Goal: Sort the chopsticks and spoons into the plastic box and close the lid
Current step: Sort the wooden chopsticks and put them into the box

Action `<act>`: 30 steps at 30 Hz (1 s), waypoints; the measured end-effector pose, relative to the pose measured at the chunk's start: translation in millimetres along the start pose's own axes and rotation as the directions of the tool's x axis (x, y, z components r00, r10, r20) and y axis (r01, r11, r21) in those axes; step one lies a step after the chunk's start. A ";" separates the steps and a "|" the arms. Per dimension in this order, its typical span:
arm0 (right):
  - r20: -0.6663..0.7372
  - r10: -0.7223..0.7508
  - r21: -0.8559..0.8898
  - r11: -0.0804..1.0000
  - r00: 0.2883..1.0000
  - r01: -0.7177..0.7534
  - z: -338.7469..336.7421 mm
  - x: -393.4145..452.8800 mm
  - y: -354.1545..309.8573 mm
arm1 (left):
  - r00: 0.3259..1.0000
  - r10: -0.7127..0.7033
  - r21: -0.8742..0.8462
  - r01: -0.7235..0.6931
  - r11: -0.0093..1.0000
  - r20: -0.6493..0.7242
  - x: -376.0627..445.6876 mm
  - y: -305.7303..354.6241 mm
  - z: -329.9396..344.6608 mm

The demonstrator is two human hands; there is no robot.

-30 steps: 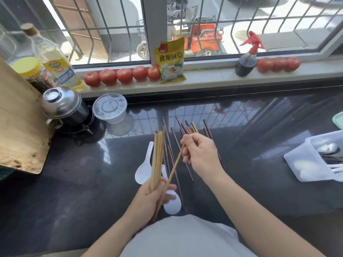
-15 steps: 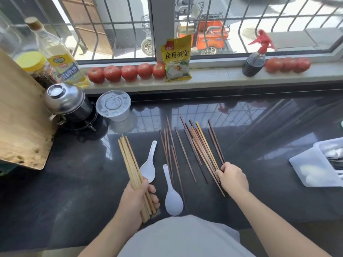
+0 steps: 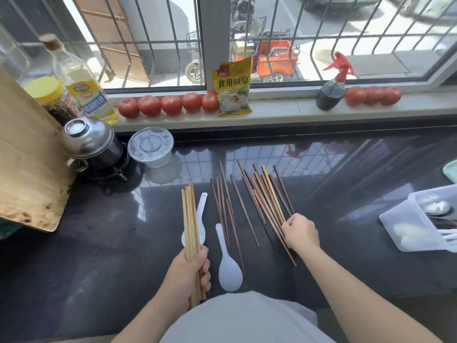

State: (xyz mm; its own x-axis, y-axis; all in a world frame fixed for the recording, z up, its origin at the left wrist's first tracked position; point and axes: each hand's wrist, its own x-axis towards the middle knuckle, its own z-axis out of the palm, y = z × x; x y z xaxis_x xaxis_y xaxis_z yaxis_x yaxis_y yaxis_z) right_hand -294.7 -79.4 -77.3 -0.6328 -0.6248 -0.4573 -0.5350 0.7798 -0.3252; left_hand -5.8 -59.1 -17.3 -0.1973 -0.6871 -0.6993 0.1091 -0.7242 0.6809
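1. Pale bamboo chopsticks (image 3: 190, 219): a tight bundle gripped in the left hand (image 3: 188, 271), tips pointing away.
2. Dark brown chopsticks (image 3: 259, 201): scattered flat on the counter (image 3: 99, 243), near ends under the right hand (image 3: 300, 233).
3. Two white spoons (image 3: 228, 266): lying bowl-end near, between the bundle and the dark sticks.
4. Plastic box (image 3: 405, 226): translucent, open, at the right edge, holding metal spoons.

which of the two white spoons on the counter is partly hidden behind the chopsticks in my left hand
The farther white spoon: the pale chopstick bundle crosses its bowl. The nearer white spoon lies fully exposed.
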 end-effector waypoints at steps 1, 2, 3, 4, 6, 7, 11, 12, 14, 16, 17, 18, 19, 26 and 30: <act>-0.044 -0.023 0.128 0.991 0.999 0.028 -6.4 -6.0 -1.4 | 1.000 0.004 0.019 -0.004 1.000 0.000 -0.8 0.1 -0.1; -0.101 -0.037 0.266 0.962 0.994 0.063 -14.4 -11.9 -3.3 | 1.000 0.008 0.034 -0.008 0.999 -0.004 -1.5 -0.1 -0.6; -0.173 -0.039 0.397 0.912 0.984 0.105 -24.5 -18.7 -5.3 | 1.000 0.008 0.042 -0.007 0.999 -0.011 -1.7 -0.8 -1.2; -0.250 -0.031 0.506 0.848 0.968 0.158 -36.3 -25.8 -7.6 | 1.000 0.004 0.045 -0.003 0.999 -0.017 -1.5 -1.6 -1.5; -0.372 0.010 0.674 0.690 0.928 0.263 -62.6 -38.2 -14.0 | 1.000 -0.007 0.042 0.008 0.999 -0.023 -0.7 -2.4 -1.9; -0.411 0.032 0.732 0.607 0.911 0.309 -76.0 -43.0 -18.3 | 1.000 -0.011 0.042 0.012 0.999 -0.019 -0.2 -2.2 -1.7; -0.442 -0.013 0.817 0.407 0.897 0.409 -113.0 -56.8 -39.1 | 1.000 0.026 0.132 -0.026 0.991 -0.003 -1.2 1.6 2.8; -0.412 -0.076 0.814 0.416 0.908 0.404 -113.6 -59.6 -44.8 | 0.998 0.056 0.173 -0.054 0.983 -0.006 -1.4 2.9 4.8; -0.297 -0.235 0.777 0.504 0.926 0.377 -104.3 -68.1 -60.6 | 0.993 0.117 0.210 -0.116 0.971 0.009 -1.1 5.4 10.2; -0.163 -0.385 0.744 0.556 0.908 0.370 -86.8 -79.6 -81.7 | 0.990 0.128 0.198 -0.139 0.970 0.067 -1.6 7.5 16.9; -0.123 -0.441 0.726 0.571 0.889 0.383 -76.5 -84.5 -92.4 | 0.988 0.118 0.184 -0.135 0.974 0.104 -3.2 8.2 20.1; -0.101 -0.482 0.703 0.584 0.870 0.405 -65.9 -87.9 -103.0 | 0.985 0.103 0.172 -0.127 0.977 0.140 -5.0 8.2 22.5; -0.089 -0.512 0.680 0.596 0.855 0.428 -57.0 -90.4 -112.5 | 0.981 0.089 0.162 -0.117 0.980 0.170 -7.6 8.5 23.4; 0.245 -0.551 0.650 0.704 0.798 0.286 -15.6 -80.9 -117.6 | 0.990 0.128 0.055 -0.131 0.990 0.053 -11.0 -4.5 -4.2; 0.487 -0.585 -0.200 0.648 0.649 0.735 42.6 -86.8 -53.1 | 0.965 0.092 -0.116 -0.124 0.985 -0.244 -4.6 -7.4 -25.5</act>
State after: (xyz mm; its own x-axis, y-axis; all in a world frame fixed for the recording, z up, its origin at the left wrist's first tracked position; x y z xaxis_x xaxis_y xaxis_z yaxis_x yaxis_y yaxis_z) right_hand -187.6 -64.9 -55.6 0.1750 -0.8424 -0.5096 -0.9236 0.0389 -0.3814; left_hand 19.1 -52.0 -24.7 0.0571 -0.7445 -0.6652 0.2452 -0.6354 0.7322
